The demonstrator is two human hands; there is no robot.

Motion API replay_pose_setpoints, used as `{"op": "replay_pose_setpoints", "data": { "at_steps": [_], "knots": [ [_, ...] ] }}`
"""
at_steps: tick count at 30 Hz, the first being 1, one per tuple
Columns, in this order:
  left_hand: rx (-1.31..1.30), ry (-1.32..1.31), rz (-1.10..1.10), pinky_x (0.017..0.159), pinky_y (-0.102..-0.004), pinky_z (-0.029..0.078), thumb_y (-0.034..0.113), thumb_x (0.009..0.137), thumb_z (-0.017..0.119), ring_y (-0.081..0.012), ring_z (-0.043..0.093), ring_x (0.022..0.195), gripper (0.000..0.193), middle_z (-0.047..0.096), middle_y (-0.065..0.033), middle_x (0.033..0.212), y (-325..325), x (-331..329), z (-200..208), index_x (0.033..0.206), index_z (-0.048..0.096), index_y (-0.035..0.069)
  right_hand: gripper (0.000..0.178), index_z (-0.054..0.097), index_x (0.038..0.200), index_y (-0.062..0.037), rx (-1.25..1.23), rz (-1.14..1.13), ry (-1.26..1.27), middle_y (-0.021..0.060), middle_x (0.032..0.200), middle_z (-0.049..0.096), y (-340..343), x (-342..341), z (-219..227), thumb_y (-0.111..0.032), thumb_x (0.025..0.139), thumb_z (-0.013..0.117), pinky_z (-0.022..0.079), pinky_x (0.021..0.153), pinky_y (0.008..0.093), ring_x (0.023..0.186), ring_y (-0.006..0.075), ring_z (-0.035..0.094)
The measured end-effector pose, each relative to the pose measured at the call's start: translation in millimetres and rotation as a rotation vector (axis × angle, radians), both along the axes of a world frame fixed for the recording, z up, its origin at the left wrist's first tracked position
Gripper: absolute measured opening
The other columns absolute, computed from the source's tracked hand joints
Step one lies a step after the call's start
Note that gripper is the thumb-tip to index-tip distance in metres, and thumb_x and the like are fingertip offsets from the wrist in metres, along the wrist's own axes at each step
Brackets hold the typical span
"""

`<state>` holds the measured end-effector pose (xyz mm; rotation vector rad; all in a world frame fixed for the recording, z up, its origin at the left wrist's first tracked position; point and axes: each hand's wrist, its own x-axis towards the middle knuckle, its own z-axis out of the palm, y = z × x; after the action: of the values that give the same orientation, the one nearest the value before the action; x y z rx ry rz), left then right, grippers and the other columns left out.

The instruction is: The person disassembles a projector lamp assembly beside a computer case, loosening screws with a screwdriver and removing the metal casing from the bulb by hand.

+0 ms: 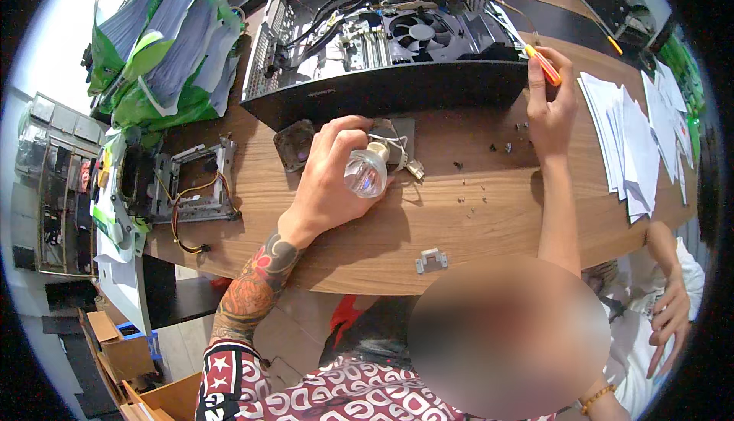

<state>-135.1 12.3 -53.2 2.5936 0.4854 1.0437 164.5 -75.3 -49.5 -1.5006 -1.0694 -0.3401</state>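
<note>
My left hand [329, 172] is closed around a reflector lamp [365, 175] with a clear round glass front. Pale wires and a small connector [415, 169] trail from beside the lamp onto the table. At the right corner of an opened black computer case [382, 88], my right hand [552, 107] grips a screwdriver [543, 66] by its orange and yellow handle. Its shaft slants up toward the case edge, and I cannot make out the tip. Inside the case sit a black fan [420, 32] and cables. A small dark housing [294, 146] lies beside my left hand.
Small screws [459, 165] and a metal bracket [432, 260] lie on the wooden table [344, 260]. A wired metal frame [195, 184] and green-wrapped papers [168, 46] are at left, paper sheets [623, 146] at right. Another person's hand [669, 310] shows at lower right.
</note>
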Motion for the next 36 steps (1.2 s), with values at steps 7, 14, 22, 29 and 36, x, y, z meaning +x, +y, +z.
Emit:
{"op": "replay_pose_setpoints", "data": {
  "at_steps": [7, 14, 22, 29, 36],
  "knots": [
    [-0.059, -0.019, -0.068, 0.088, -0.0419, 0.049, 0.013, 0.060, 0.091, -0.0349, 0.058, 0.107, 0.064, 0.059, -0.0187, 0.120, -0.3, -3.2, -0.6, 0.105, 0.047, 0.007, 0.025, 0.060, 0.112, -0.0066, 0.003, 0.016, 0.011, 0.0101, 0.100, 0.069, 3.1, -2.0, 0.3, -0.028, 0.098, 0.059, 0.051, 0.082, 0.0312, 0.093, 0.0202, 0.066],
    [-0.085, -0.073, -0.107, 0.084, -0.0381, 0.052, 0.010, 0.062, 0.090, -0.0306, 0.061, 0.100, 0.067, 0.059, -0.0194, 0.116, 1.3, -2.7, -1.6, 0.110, 0.044, 0.008, 0.026, 0.060, 0.111, -0.0072, 0.008, 0.007, 0.001, 0.0094, 0.098, 0.070, 3.0, -0.4, -1.0, -0.029, 0.097, 0.060, 0.052, 0.080, 0.0320, 0.089, 0.0196, 0.067],
    [-0.043, -0.073, -0.115, 0.081, -0.0377, 0.051, 0.007, 0.064, 0.088, -0.0291, 0.060, 0.099, 0.064, 0.058, -0.0183, 0.113, 1.7, -4.1, 2.7, 0.110, 0.044, 0.008, 0.025, 0.060, 0.111, -0.0079, 0.025, 0.004, -0.020, 0.0106, 0.097, 0.070, 4.8, 0.8, -1.9, -0.029, 0.098, 0.060, 0.052, 0.079, 0.0332, 0.089, 0.0221, 0.068],
    [-0.057, -0.125, -0.117, 0.075, -0.0379, 0.052, 0.009, 0.063, 0.089, -0.0299, 0.060, 0.094, 0.057, 0.056, -0.0158, 0.110, 0.6, -1.3, 4.0, 0.103, 0.048, 0.007, 0.025, 0.060, 0.110, -0.0081, 0.017, -0.004, -0.028, 0.0104, 0.096, 0.070, 4.6, 0.8, -2.8, -0.029, 0.097, 0.060, 0.052, 0.079, 0.0329, 0.088, 0.0213, 0.068],
    [-0.040, -0.098, -0.120, 0.079, -0.0375, 0.051, 0.005, 0.063, 0.087, -0.0282, 0.059, 0.094, 0.063, 0.056, -0.0172, 0.111, 2.0, -3.2, 4.4, 0.109, 0.044, 0.008, 0.026, 0.060, 0.110, -0.0079, 0.036, 0.004, -0.046, 0.0096, 0.095, 0.070, 5.6, 1.4, -1.4, -0.030, 0.097, 0.060, 0.051, 0.077, 0.0322, 0.087, 0.0197, 0.067]
  ]
}}
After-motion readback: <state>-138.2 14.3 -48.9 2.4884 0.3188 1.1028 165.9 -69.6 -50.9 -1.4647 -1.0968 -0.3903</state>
